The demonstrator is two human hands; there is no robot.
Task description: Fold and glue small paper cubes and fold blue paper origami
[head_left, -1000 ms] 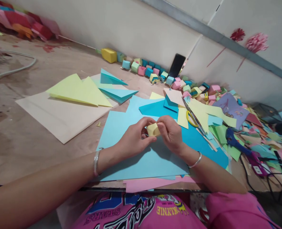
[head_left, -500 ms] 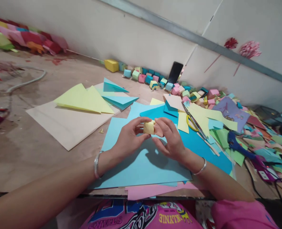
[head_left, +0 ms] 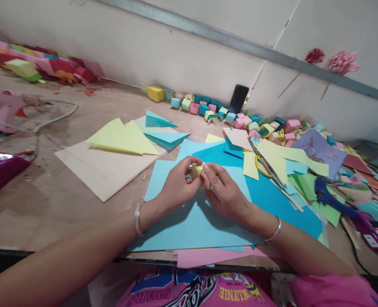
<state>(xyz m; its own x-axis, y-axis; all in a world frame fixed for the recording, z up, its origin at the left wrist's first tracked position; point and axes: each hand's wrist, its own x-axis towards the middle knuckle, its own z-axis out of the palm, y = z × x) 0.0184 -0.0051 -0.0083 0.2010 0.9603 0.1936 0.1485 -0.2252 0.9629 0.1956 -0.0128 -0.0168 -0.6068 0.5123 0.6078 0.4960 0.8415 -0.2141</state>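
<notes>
Yellow paper piece (head_left: 195, 171) pinched between left fingers (head_left: 186, 162) and right fingers (head_left: 214, 175), well back from table's front edge (head_left: 153, 259)

The person wears a bright pink shirt (head_left: 191, 300) with big blue shapes, loopy black and white writing, the small word STARS (head_left: 154, 295) and yellow letters (head_left: 235, 294) that say KLYNIE. A pink sleeve (head_left: 332, 292) shows on the right arm, and the left arm is bare as far as you can see. Both the left hand (head_left: 180, 182) and the right hand (head_left: 227, 192) are bare, with a shiny silver bangle (head_left: 138, 218) on the left wrist and a thin one (head_left: 276, 229) on the right.
</notes>
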